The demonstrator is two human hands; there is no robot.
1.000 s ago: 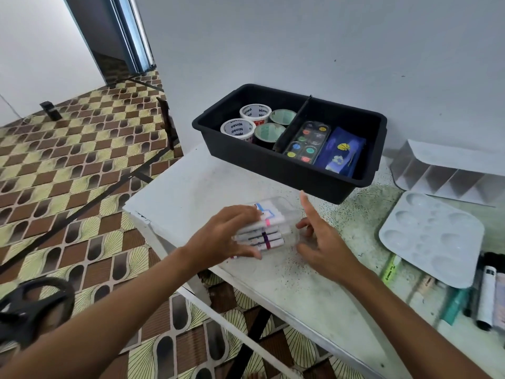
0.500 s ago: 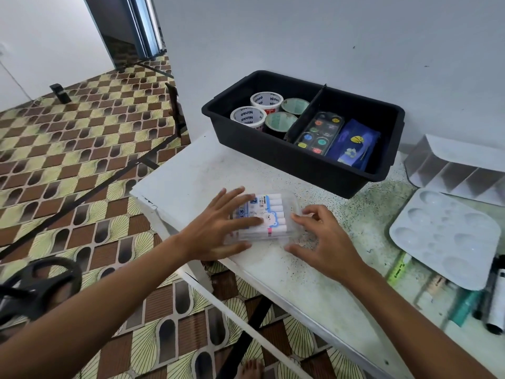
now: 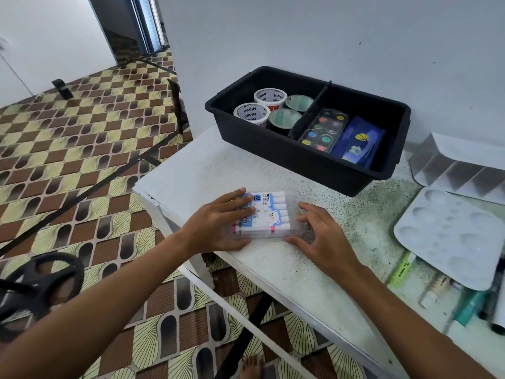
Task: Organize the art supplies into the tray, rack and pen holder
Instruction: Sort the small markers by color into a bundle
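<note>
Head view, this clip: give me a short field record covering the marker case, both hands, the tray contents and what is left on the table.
marker case: clear case of markers, flat on the white table, in front of the black tray
left hand: left hand, fingers straight, resting on the case's left part
right hand: right hand, fingers touching the case's right end
tray, left compartment: four tape rolls
tray, right compartment: paint set, blue pouch
still outside: palette, pens, white rack
</note>
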